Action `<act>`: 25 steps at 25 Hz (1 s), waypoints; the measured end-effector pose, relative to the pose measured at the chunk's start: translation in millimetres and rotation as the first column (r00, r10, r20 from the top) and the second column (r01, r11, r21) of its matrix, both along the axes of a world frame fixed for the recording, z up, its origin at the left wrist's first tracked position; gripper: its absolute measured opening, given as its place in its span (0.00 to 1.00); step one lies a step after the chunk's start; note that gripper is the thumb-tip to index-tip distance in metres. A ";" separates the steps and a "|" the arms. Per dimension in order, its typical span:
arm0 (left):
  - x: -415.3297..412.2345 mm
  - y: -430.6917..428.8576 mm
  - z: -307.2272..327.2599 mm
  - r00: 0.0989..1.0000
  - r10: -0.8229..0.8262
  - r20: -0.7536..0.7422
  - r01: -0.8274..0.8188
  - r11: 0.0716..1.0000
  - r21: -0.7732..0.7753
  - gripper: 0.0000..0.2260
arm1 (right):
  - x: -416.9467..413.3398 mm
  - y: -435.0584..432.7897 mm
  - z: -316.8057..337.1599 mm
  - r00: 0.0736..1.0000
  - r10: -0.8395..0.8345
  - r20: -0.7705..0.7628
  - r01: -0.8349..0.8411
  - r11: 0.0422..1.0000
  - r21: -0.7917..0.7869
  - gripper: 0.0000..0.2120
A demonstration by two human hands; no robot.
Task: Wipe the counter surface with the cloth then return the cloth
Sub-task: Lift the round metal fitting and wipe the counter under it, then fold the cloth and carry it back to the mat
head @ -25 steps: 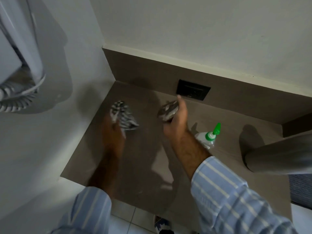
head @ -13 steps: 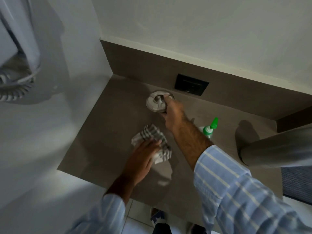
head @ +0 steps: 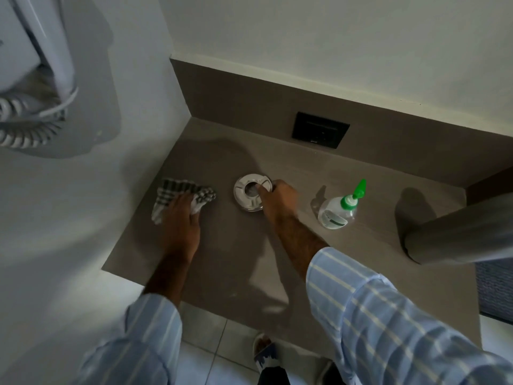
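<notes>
A striped black-and-white cloth lies bunched on the brown counter near its left edge, by the white wall. My left hand presses down on the cloth, fingers over its near part. A round white and metal dish-like object rests on the counter in the middle. My right hand grips this round object at its right rim, fingers curled into its centre.
A clear bottle with a green nozzle stands to the right of my right hand. A dark socket plate sits in the back splash. A grey cylinder juts in from the right. A white coiled cord hangs on the left wall.
My left hand has swept the cloth from the counter's middle back to the left edge. My right hand has set the round object down nearer the front, still gripping it.
</notes>
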State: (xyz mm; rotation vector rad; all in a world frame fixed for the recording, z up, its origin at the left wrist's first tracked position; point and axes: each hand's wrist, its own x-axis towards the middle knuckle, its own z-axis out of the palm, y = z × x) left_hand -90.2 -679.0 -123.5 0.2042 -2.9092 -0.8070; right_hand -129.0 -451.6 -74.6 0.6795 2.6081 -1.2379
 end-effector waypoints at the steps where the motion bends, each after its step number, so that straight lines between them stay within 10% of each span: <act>1: -15.4 4.2 -0.3 0.999 -0.046 0.013 0.046 0.999 0.008 0.18 | 2.3 2.0 -1.3 1.000 0.013 -0.017 -0.012 0.999 0.048 0.21; 12: 218.3 40.7 11.6 0.846 -0.533 -0.029 0.531 0.834 0.150 0.23 | 42.9 -3.9 54.0 0.987 0.141 0.073 -0.148 0.983 0.106 0.29; 15: 224.2 65.7 48.7 0.947 -0.304 0.102 0.244 0.890 0.386 0.18 | 78.4 6.8 94.8 0.880 0.443 0.173 -0.432 0.896 -0.100 0.22; 18: 176.8 88.0 106.7 0.973 -0.027 0.231 -0.200 0.404 0.893 0.24 | 117.9 34.7 145.6 0.794 0.559 0.240 -0.333 0.729 -0.598 0.13; 20: 140.8 108.8 161.8 0.991 -0.025 0.130 -0.125 0.149 0.981 0.21 | 135.5 65.6 185.5 0.809 0.551 0.203 -0.313 0.697 -0.645 0.10; 25: 98.6 206.2 305.8 0.992 -0.104 -0.071 0.081 0.087 0.993 0.32 | 139.8 167.8 298.2 0.967 0.239 -0.092 -0.239 0.711 -0.662 0.18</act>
